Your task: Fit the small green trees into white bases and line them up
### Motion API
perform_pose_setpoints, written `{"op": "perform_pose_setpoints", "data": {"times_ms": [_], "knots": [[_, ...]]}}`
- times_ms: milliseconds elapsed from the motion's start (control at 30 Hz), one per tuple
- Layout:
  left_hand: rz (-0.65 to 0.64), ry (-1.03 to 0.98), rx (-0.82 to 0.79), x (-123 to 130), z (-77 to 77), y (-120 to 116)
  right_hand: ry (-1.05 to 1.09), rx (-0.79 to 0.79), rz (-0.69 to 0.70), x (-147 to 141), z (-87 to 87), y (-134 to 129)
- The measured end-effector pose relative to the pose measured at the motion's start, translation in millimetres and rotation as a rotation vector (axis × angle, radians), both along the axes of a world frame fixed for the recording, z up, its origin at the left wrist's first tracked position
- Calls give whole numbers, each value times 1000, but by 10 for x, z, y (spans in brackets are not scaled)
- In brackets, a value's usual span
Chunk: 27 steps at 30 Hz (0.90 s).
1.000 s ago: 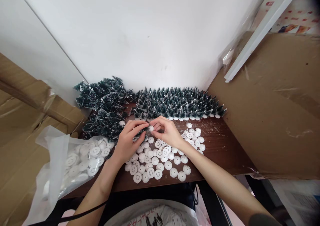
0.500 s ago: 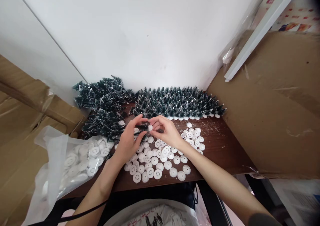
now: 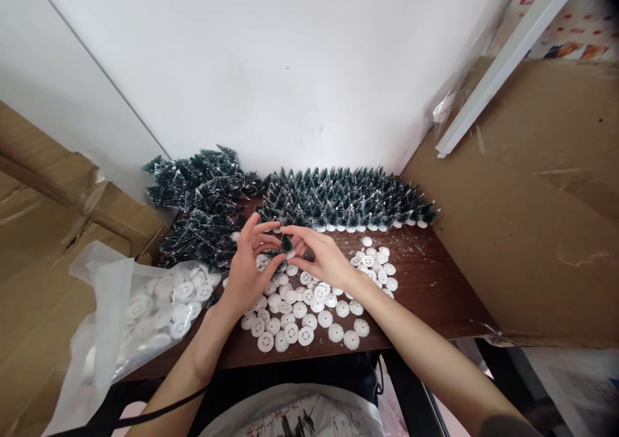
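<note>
Head: hands (image 3: 327, 256) inside table edge (image 3: 314, 354)

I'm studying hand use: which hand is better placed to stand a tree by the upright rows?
Probably the right hand: it appears to hold a small tree between thumb and fingers, just in front of the upright rows. The left hand is nearer the loose tree pile.

A white wall (image 3: 280, 76) rises between left-hand cardboard (image 3: 53, 231) and right-hand cardboard (image 3: 527, 211).
</note>
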<state>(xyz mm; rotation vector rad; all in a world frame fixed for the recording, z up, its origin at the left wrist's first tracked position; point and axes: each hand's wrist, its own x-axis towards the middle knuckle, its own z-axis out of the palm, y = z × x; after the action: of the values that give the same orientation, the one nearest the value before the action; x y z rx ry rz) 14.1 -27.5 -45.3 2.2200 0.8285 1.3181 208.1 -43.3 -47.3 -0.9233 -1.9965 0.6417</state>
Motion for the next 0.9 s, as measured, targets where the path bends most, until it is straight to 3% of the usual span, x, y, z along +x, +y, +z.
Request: {"op": "perform_pose_setpoints", "data": {"times_ms": [267,467,600,900], "knots": [[53,87,-57,-11,29,-23,19,-132,-44,66,32,24],[152,581,10,-85,119,-1,128,-135,-173,180,79,70],[205,781,51,-76,126,-50,70,-131,-187,182,84,65],[292,823,147,-99,76,-136,-82,-139,-156,139,69,26]]}}
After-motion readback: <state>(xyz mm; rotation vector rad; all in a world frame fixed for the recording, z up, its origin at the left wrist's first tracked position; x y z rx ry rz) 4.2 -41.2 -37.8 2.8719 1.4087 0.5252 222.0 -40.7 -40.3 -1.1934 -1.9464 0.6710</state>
